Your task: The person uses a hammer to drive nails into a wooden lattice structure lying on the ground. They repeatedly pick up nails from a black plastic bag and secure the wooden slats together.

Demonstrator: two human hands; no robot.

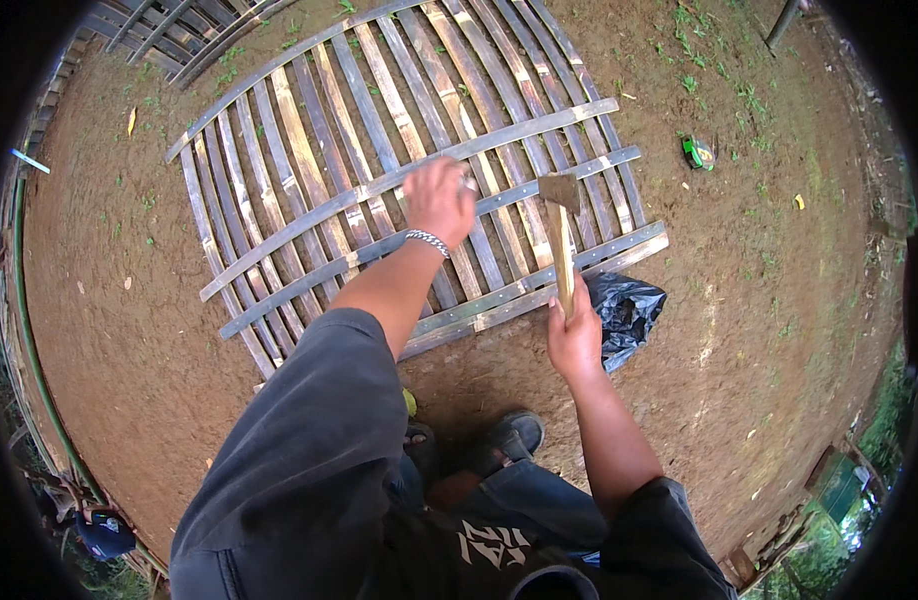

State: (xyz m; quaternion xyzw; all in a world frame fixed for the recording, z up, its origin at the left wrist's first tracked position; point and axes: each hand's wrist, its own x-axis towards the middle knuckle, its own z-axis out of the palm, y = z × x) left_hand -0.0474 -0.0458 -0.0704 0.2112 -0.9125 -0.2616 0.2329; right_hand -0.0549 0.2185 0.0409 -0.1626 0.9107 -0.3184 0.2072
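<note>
A panel of bamboo slats (364,95) lies on the ground in front of me, its long strips crossed by several battens. My right hand (576,335) is wrapped round the lower wooden handle of a hatchet (562,240). The hatchet's dark metal head points away from me, above the panel's right part. My left hand (441,205), with a chain bracelet at the wrist, is over the middle battens. Motion blurs its curled fingers, so I cannot tell whether they hold anything or touch the wood.
A black plastic bag (627,318) lies beside the panel's near right corner. Farther right, a green and black tape measure (696,154) rests on the dirt. Another slatted panel (159,30) stands at the far left. A person (104,533) is at the lower left edge.
</note>
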